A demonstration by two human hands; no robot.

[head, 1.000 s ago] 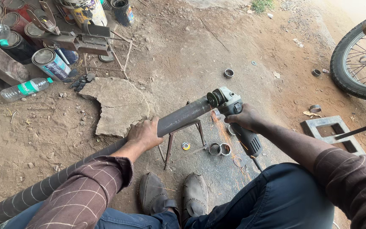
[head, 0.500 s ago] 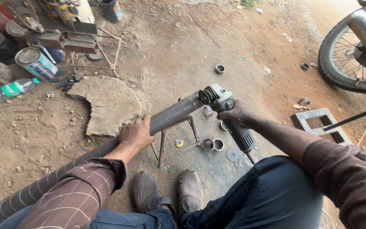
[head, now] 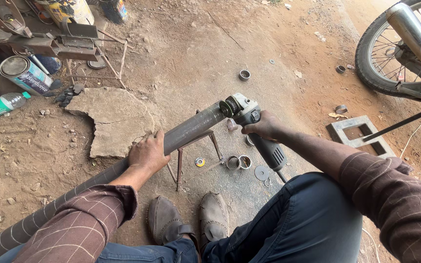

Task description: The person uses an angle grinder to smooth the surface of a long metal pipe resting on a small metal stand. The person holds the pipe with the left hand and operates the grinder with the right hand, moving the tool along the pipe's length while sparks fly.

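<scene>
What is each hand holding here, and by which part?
The left hand grips the long metal pipe partway along, short of its far end. The right hand holds the angle grinder by its body, behind the disc.

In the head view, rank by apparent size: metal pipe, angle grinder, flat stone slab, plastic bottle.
1. metal pipe
2. flat stone slab
3. angle grinder
4. plastic bottle, partly cut off at the frame edge, so unsure; it also lies farther away.

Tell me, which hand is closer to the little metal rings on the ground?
The right. The right hand holds the grinder just above the rings; the left hand grips the pipe farther to their left.
</scene>
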